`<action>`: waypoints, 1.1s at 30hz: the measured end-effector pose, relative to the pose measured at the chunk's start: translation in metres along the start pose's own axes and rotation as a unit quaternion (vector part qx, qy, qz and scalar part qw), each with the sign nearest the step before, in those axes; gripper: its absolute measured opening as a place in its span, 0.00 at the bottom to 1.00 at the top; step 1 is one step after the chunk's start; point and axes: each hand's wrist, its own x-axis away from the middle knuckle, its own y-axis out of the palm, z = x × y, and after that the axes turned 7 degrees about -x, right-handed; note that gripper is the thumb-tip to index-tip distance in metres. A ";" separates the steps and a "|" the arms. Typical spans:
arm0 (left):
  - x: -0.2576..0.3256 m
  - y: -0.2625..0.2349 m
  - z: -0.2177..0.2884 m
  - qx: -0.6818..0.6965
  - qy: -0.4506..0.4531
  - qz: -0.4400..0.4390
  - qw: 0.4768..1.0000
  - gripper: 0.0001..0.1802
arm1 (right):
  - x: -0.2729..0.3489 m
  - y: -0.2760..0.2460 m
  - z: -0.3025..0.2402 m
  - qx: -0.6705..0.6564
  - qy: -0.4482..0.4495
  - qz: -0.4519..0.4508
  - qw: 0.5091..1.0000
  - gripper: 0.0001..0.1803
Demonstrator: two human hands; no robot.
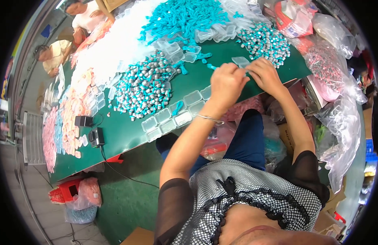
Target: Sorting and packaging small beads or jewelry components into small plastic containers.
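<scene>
My left hand [229, 83] and my right hand [265, 76] meet above the near edge of the green table. The fingers of both are pinched together around something small between them, mostly hidden by the fingertips. Just beyond them lies a clear plastic lid or box [240, 61]. Two rows of small clear boxes [192, 98] run along the table edge, partly behind my left forearm. One box carries a teal rubbery piece [178, 107]. Loose teal pieces [204, 56] lie beyond my left hand. To its left is a heap of small silver-and-teal parts [144, 85].
A large teal pile [185, 18] sits at the far side among clear boxes. Another silver-and-teal heap [265, 43] is at the far right. Peach pieces [76, 118] and a black device [96, 137] with a cable are left. Plastic bags [327, 73] crowd the right. Two people sit far left.
</scene>
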 end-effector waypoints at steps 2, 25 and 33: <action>0.007 0.022 0.012 -0.033 0.018 -0.008 0.999 0.13 | 0.019 -0.006 -0.004 0.008 0.012 -0.005 1.000 0.11; 0.059 0.021 0.015 -0.157 -0.043 -0.140 0.977 0.14 | 0.029 -0.003 -0.012 -0.027 -0.018 -0.093 0.995 0.10; 0.061 0.018 0.018 -0.155 -0.059 -0.139 0.976 0.20 | -0.084 0.063 -0.011 -0.024 -0.056 -0.070 0.996 0.14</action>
